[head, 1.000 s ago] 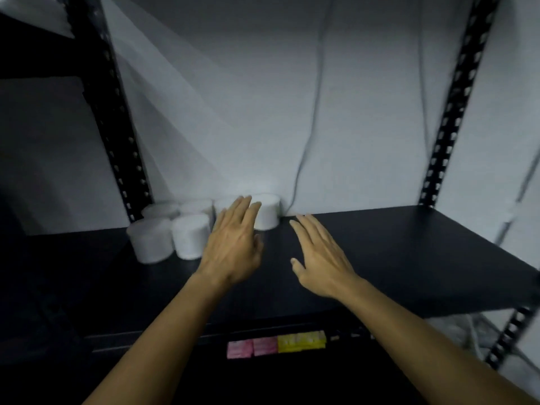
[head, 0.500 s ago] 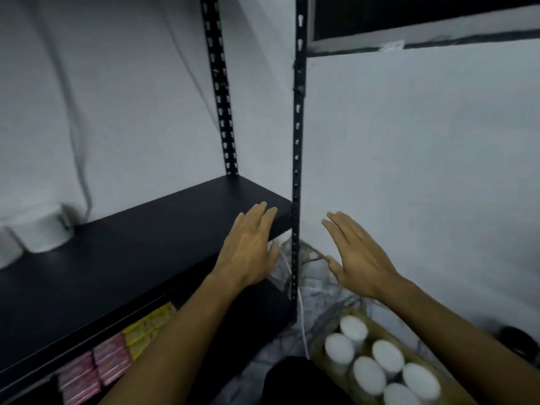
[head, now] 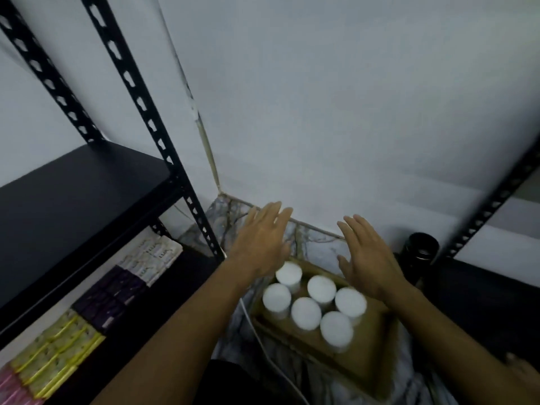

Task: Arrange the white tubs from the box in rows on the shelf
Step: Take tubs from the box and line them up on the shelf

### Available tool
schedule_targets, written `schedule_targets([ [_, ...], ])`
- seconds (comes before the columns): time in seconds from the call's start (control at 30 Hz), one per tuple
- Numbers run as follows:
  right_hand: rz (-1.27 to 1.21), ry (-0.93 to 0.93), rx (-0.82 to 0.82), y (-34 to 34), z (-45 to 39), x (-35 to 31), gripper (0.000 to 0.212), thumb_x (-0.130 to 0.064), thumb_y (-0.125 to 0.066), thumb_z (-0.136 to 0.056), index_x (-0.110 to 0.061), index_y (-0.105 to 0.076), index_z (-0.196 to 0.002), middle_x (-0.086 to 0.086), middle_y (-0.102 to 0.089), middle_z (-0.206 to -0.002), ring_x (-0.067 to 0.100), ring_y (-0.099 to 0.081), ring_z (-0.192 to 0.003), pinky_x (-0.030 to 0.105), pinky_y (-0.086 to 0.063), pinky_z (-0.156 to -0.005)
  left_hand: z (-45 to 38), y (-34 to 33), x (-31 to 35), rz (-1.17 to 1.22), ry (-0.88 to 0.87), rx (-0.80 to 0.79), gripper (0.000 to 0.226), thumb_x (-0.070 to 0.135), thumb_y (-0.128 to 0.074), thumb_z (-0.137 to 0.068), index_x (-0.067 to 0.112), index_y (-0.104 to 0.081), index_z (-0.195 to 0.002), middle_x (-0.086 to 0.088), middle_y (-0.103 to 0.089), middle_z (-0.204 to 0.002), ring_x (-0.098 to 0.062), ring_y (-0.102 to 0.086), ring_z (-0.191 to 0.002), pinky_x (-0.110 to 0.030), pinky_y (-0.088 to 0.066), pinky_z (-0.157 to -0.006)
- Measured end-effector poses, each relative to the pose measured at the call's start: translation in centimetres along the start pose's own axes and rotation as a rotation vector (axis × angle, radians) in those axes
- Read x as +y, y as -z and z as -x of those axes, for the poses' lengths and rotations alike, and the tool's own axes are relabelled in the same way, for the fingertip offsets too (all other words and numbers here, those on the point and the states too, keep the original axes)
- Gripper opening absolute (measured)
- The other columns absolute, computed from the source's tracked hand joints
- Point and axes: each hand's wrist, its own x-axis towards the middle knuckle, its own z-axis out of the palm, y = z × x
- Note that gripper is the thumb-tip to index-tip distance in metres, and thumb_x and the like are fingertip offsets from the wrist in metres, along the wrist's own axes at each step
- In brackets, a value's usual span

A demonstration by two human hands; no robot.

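White tubs looking like smooth matt plastic, blur making this uncertain. Box showing plain brown cardboard, dull. Shelf board showing smooth black surface with faint sheen; upright posts looking like black painted perforated metal. Floor showing veined marble pattern. Wall looking matt white.
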Motion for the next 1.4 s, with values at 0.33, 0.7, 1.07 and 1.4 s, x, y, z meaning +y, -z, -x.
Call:
schedule_targets([
  [0.33,-0.151,-0.097,-0.313,-12.2,4.7,3.7,0.075,-0.040,-0.061,-0.074,-0.009,-0.037,-0.137,0.018,-0.047,-0.137,0.037,-0.045,-0.126,0.052,-0.030,-0.107,-2.5,-14.5,1.4,0.205,0.014,-0.363,0.085,0.046,-0.051,-0.091,0.010,-0.006,-0.152,-0.010,-0.014,-0.159,-0.024,-0.012,-0.145,-0.046,-0.008,-0.118],
  [0.7,0.027,-0.048,-0.847,-22.2,8.9,4.5,0.109,-0.067,-0.082,-0.020,-0.009,-0.067,-0.111,0.014,-0.068,-0.111,0.032,-0.065,-0.102,0.053,-0.039,-0.097,1.8,-28.5,1.7,0.029,-0.031,-0.665,0.108,0.067,-0.063,-0.069,0.005,-0.025,-0.149,-0.017,-0.034,-0.151,-0.033,-0.029,-0.141,-0.066,0.000,-0.110],
  [1.07,0.091,-0.029,-1.010,-25.1,10.1,4.2,0.114,-0.064,-0.081,-0.024,-0.003,-0.061,-0.118,0.019,-0.061,-0.121,0.038,-0.054,-0.117,0.059,-0.013,-0.107,1.8,-33.7,3.4,0.019,0.034,-0.640,0.102,0.061,-0.073,-0.055,0.001,-0.048,-0.134,-0.018,-0.055,-0.130,-0.038,-0.046,-0.126,-0.067,0.001,-0.111],
  [1.4,0.071,-0.078,-0.886,-22.5,9.6,2.9,0.110,-0.054,-0.086,-0.012,-0.006,-0.067,-0.110,0.013,-0.067,-0.107,0.032,-0.062,-0.107,0.051,-0.043,-0.096,2.1,-30.8,3.5,0.015,-0.006,-0.595,0.092,0.060,-0.070,-0.056,0.007,-0.049,-0.128,-0.011,-0.056,-0.120,-0.033,-0.049,-0.117,-0.067,-0.004,-0.111],
])
